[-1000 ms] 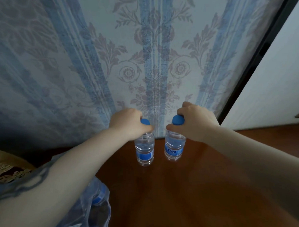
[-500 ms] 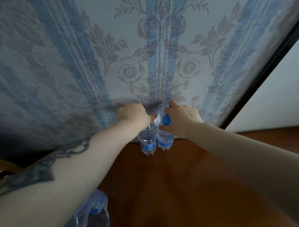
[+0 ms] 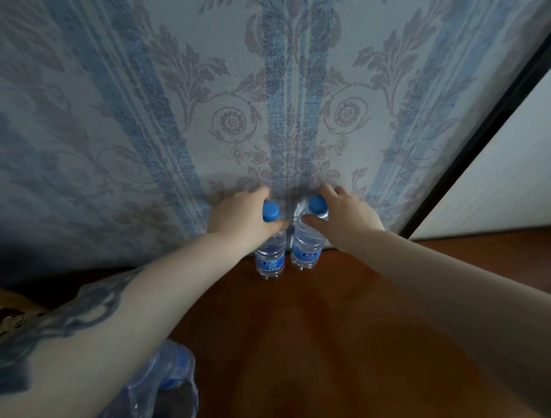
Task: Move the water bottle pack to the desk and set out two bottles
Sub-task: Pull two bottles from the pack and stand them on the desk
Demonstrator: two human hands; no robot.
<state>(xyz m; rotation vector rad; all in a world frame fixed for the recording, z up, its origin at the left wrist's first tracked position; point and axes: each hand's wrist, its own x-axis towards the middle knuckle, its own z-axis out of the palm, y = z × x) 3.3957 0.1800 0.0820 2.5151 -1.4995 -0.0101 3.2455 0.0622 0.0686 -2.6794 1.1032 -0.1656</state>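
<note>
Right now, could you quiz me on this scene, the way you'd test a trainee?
1. True or false: both bottles stand upright on the desk.
2. Which hand rests on which bottle?
3. Where is the plastic bottle pack: A) against the wall, B) at the near left of the desk, C) on the floor?

Key
1. True; they stand side by side near the wallpapered wall.
2. The left hand is on the left bottle; the right hand is on the right bottle.
3. B; the bottle pack lies under the left forearm.

Blue-striped floral wallpaper (image 3: 138, 135) fills the back; right of it runs a dark frame (image 3: 485, 130), then a white panel (image 3: 512, 173).
</note>
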